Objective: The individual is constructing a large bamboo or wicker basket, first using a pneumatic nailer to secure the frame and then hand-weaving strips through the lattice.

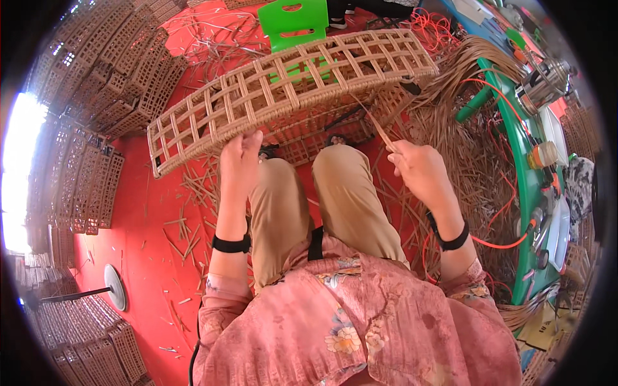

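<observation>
A brown woven basket (296,80) with an open lattice and a thick wrapped rim stands in front of my knees, its lattice side spanning from left to right. My left hand (241,157) is closed at the near rim, left of the middle, its fingertips against the weave. To the right of the basket, my right hand (417,168) pinches a thin flat brown weaving strip (380,128), which runs up and left to the underside of the rim. The basket's lower part is partly hidden behind the lattice and my knees.
Stacked woven baskets (84,167) line the left. A round metal base with a rod (116,287) stands on the red floor (145,212) among cut scraps. A long strip bundle (476,154) and a cluttered green table (524,257) are at right; a green chair (293,22) stands beyond the basket.
</observation>
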Tool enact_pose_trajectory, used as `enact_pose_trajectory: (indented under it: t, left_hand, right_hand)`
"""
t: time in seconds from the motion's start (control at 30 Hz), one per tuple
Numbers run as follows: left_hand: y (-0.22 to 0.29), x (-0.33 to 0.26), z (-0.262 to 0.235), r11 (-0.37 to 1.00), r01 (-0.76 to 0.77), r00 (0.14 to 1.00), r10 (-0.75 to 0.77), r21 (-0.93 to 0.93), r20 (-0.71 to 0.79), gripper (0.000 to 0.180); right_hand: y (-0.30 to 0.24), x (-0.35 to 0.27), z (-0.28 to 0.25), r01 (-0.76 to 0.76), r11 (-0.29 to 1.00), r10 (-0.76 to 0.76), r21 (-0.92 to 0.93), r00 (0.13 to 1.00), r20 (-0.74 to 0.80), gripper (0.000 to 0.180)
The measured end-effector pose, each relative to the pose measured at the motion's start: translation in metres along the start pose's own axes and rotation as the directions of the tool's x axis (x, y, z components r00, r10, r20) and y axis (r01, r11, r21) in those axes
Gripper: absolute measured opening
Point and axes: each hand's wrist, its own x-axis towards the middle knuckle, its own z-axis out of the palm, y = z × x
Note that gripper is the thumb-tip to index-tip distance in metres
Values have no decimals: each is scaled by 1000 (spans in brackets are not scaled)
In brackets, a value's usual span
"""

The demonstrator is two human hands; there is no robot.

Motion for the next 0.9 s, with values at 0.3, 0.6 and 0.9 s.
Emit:
enact_pose_trajectory:
  t: [0.3,0.6,0.9]
  left_hand:
    - [59,-27,68,696,-716,662,700,-50,267,39]
    - [82,-46,89,663,-735,633,747,-144,203,26]
    - [107,-52,80,640,-768,625,756,-20,196,29]
  right_hand:
    - [-36,-46,21,110,925,-119,-364,993,-4,9]
    - [-54,-86,-22,292,946,-272,143,952,-140,31]
    - [-44,-61,6,160,430,118,889,966,-231,63]
